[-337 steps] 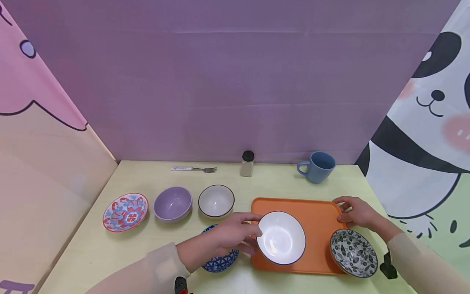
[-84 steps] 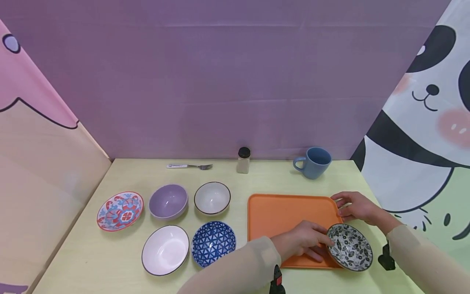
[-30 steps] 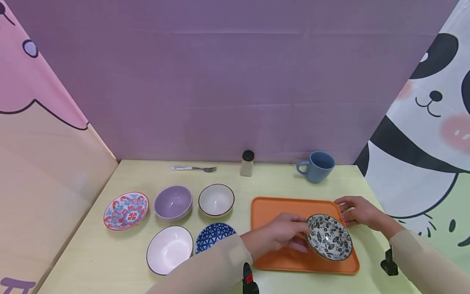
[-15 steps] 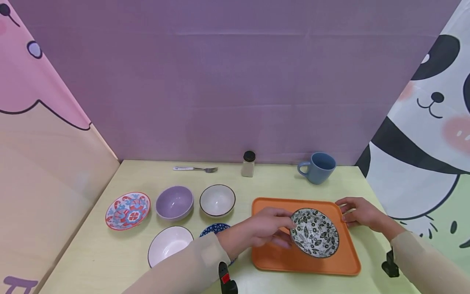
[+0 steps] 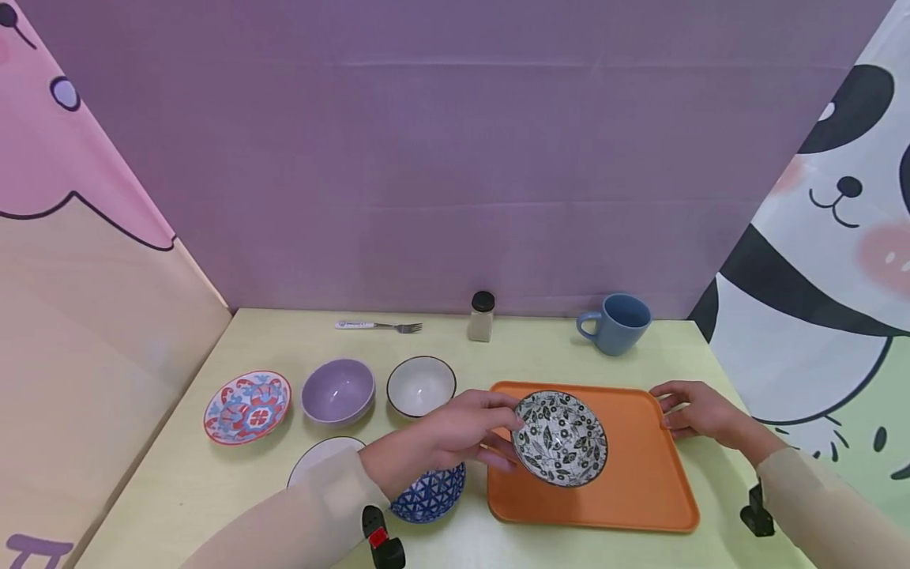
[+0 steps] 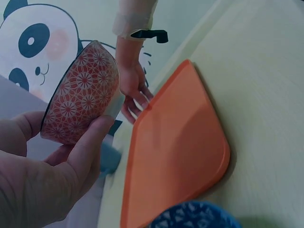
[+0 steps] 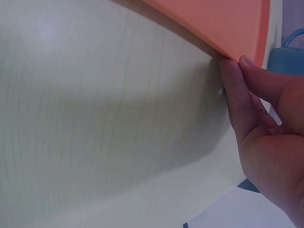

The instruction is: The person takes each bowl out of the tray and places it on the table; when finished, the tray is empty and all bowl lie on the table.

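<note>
My left hand (image 5: 465, 431) grips the rim of a bowl (image 5: 562, 442) with a black-and-white leaf pattern inside, tilted above the left half of an orange tray (image 5: 643, 474). Seen in the left wrist view, the same bowl (image 6: 83, 99) has red flowers outside, with thumb and fingers around it. My right hand (image 5: 700, 412) is at the tray's right edge; the right wrist view has its thumb and forefinger (image 7: 235, 90) pinching the tray's rim. A blue-and-white patterned bowl (image 5: 434, 498) lies partly hidden beneath my left forearm.
Left of the tray stand a white bowl (image 5: 419, 386) with a dark rim, a purple bowl (image 5: 337, 393), a red-and-blue patterned dish (image 5: 249, 408) and another white bowl (image 5: 320, 454), mostly covered by the sleeve. Along the back are a fork (image 5: 380, 325), a black-capped shaker (image 5: 480, 318) and a blue mug (image 5: 620, 325).
Earlier my left hand held a white bowl, which now stands on the table at left. Since then it took the leaf-patterned bowl from the tray's front right corner and moved it left.
</note>
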Demonstrator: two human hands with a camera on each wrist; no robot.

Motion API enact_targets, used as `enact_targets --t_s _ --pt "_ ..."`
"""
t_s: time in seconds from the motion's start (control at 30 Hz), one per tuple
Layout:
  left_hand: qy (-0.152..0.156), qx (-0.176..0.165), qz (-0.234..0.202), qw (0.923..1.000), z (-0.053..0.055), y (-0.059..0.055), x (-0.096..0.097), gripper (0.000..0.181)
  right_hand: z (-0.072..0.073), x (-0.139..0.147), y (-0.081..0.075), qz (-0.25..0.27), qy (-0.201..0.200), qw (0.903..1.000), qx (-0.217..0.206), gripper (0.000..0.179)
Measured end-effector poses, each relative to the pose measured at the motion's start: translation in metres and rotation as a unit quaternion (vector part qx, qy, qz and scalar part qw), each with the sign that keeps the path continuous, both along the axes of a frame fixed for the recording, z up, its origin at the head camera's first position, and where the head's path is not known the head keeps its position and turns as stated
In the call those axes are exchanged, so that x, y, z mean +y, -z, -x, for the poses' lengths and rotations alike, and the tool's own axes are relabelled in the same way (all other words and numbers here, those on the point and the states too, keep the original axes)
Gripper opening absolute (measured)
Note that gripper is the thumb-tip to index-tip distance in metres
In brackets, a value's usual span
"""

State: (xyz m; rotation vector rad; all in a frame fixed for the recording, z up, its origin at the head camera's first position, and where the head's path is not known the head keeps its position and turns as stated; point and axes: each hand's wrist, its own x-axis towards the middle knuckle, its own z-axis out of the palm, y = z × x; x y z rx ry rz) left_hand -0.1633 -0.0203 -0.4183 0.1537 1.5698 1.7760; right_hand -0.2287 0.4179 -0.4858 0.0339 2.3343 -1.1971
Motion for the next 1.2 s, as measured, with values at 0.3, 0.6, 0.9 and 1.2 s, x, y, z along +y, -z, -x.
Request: enact_targets --t_s 0.3,0.6,0.9,1.2 --pt "-0.010 0.009 0.012 0.9998 -0.002 -0.013 -0.045 0.053 0.000 -0.001 -0.002 0.002 -0.005 1.0000 -0.004 0.058" --pt "-0.020 0.025 0.007 0.9995 -0.008 -0.016 -0.088 0.057 0.000 -0.001 0.002 0.007 -0.002 1.0000 -0.001 0.058" --pt "-0.073 0.037 0.005 0.9966 -0.021 -0.015 -0.130 0.072 0.000 0.001 0.000 0.010 -0.010 0.9999 0.002 0.056" --pt "-0.133 0.050 -0.008 0.9898 -0.040 -0.007 -0.182 0.072 -0.003 -0.001 -0.001 0.013 -0.009 0.9998 0.011 0.055"
